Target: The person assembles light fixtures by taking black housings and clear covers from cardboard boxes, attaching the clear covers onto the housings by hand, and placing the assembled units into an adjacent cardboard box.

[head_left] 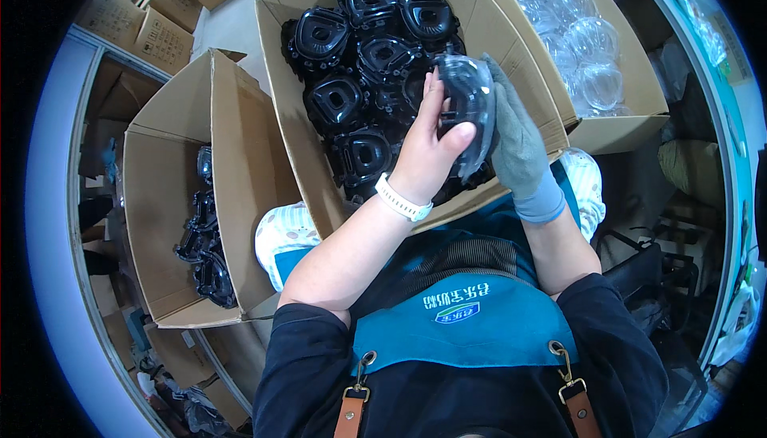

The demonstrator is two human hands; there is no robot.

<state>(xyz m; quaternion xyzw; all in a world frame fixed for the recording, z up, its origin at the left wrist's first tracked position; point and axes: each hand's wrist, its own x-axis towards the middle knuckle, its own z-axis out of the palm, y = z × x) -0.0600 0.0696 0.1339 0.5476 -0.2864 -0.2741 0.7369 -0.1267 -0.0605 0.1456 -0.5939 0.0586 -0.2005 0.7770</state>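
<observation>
From here I see the bare left hand (423,150), thumb spread, and the grey fabric-gloved right hand (518,138) holding a curved, glossy plastic cover (471,102) between them, above the cardboard box (499,30) of moulded black parts (321,34).

This looks like a workshop. Big cardboard boxes (489,18) of black plastic parts (387,56) and clear plastic shells (593,42) stand close around me, and more brown boxes (165,40) sit further off. I wear a blue-green apron (463,340) with brown straps (349,417), and a grey work glove (518,133).
</observation>
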